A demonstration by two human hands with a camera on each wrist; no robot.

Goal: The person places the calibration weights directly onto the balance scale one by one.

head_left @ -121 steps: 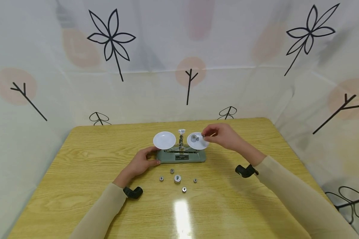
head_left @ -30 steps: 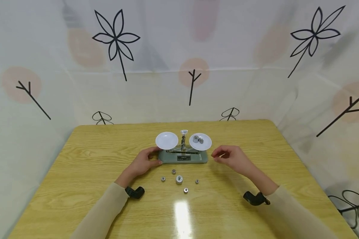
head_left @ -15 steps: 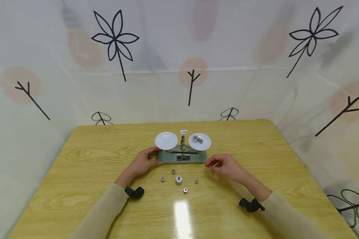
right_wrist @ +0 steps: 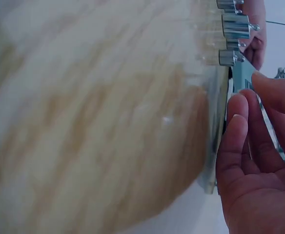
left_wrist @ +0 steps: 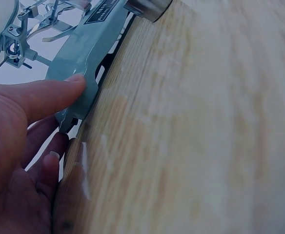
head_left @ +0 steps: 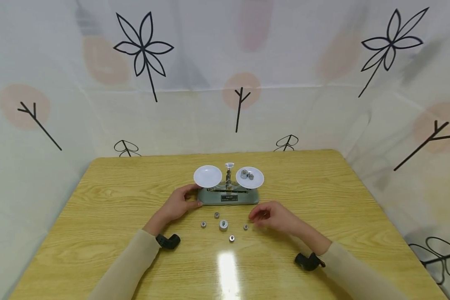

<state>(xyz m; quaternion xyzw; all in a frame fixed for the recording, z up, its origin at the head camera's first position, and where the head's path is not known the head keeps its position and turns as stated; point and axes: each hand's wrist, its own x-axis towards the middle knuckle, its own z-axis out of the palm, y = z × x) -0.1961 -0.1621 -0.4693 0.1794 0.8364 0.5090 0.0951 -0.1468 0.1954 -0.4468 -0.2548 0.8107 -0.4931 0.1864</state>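
Note:
A green-grey balance scale [head_left: 228, 198] with two white pans stands on the table. My left hand [head_left: 178, 203] grips the left end of its base; in the left wrist view the thumb [left_wrist: 59, 95] lies on the front and fingers are behind. The left pan [head_left: 208, 176] holds nothing. Several metal weights [head_left: 244, 174] sit in the right pan [head_left: 258, 178]. My right hand [head_left: 275, 216], fingers loosely bent and holding nothing, hovers just right of a small weight [head_left: 246, 227]. In the right wrist view, that hand's thumb and fingers are apart.
Several more weights lie in front of the scale: a large one [head_left: 223, 225] in the middle, small ones [head_left: 216, 215] around it. The wooden table [head_left: 142, 179] ends at a patterned cloth backdrop [head_left: 191, 121] behind and at the sides.
Four seconds ago my right hand pinched a small weight over the right pan. That weight now lies in the pan, and the hand has moved down and left toward the loose weights. The left hand stays put.

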